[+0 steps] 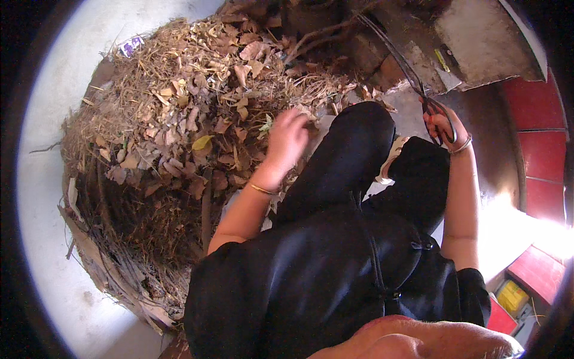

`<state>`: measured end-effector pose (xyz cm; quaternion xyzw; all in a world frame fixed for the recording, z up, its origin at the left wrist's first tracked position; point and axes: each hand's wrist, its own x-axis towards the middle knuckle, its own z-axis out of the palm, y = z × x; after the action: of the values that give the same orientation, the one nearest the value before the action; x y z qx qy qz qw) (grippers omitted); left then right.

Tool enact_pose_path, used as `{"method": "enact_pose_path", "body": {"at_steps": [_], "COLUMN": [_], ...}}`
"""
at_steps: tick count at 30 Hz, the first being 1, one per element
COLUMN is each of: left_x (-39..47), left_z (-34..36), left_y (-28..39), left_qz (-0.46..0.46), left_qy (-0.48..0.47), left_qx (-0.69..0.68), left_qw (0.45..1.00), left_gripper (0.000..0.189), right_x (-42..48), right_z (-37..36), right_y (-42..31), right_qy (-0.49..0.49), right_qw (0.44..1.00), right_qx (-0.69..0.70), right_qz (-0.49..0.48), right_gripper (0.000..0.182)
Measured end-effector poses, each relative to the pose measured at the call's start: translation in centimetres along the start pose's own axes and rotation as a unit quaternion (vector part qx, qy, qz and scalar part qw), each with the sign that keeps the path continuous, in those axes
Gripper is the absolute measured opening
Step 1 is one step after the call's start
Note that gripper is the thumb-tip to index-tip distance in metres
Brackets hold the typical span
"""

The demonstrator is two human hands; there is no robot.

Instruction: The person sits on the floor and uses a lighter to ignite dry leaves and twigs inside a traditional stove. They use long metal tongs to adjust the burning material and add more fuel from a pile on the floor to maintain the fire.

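A pair of long metal fire tongs (pixel 397 51) with looped handles is held in my right hand (pixel 441 123). Its far tips reach up towards a dark recess, near some thin branches (pixel 309 40). My left hand (pixel 289 139), blurred, hovers at or just over the near edge of a heap of dry leaves and straw (pixel 193 94). Its fingers are bent, and whether it touches or holds any leaves cannot be made out. A yellow leaf (pixel 202 142) lies on the heap left of this hand.
Bark and sticks (pixel 121 287) lie at the lower left beside a pale wall (pixel 49 188). A worn slab (pixel 475 45) with a small yellow item (pixel 441 60) is at upper right. Red tiles (pixel 540 107) line the right side. A yellow packet (pixel 511 296) sits at lower right.
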<state>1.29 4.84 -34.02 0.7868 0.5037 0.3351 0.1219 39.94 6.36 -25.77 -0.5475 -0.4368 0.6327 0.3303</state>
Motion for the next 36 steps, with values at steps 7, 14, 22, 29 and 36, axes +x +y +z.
{"method": "enact_pose_path", "body": {"at_steps": [7, 14, 22, 29, 36], "left_x": [-7.4, -10.9, -4.6, -3.7, -1.0], "left_z": [-6.2, -2.1, 2.9, 4.0, 0.4], "left_y": [-16.2, -16.5, -18.9, -23.6, -21.4], "left_qz": [-0.226, -0.165, -0.097, -0.178, -0.394], "left_qy": [0.026, -0.227, -0.267, -0.092, 0.026], "left_qx": [0.169, 0.371, 0.264, 0.046, -0.273], "left_qw": [0.959, 0.885, 0.922, 0.979, 0.877], "left_gripper": [0.022, 0.068, 0.083, 0.040, 0.033], "right_x": [2.7, 4.3, 5.3, 5.7, 4.9], "right_z": [-0.6, -2.1, -0.5, -0.2, -1.2], "right_y": [1.8, 3.3, 3.4, 3.6, 4.6], "right_qy": [0.039, 0.065, 0.054, 0.029, 0.034], "right_qw": [0.962, 0.950, 0.950, 0.956, 0.875], "right_qx": [-0.264, -0.302, -0.306, -0.293, -0.476], "right_qz": [0.058, 0.042, 0.013, 0.009, -0.084], "right_gripper": [0.048, 0.050, 0.050, 0.049, 0.049]}}
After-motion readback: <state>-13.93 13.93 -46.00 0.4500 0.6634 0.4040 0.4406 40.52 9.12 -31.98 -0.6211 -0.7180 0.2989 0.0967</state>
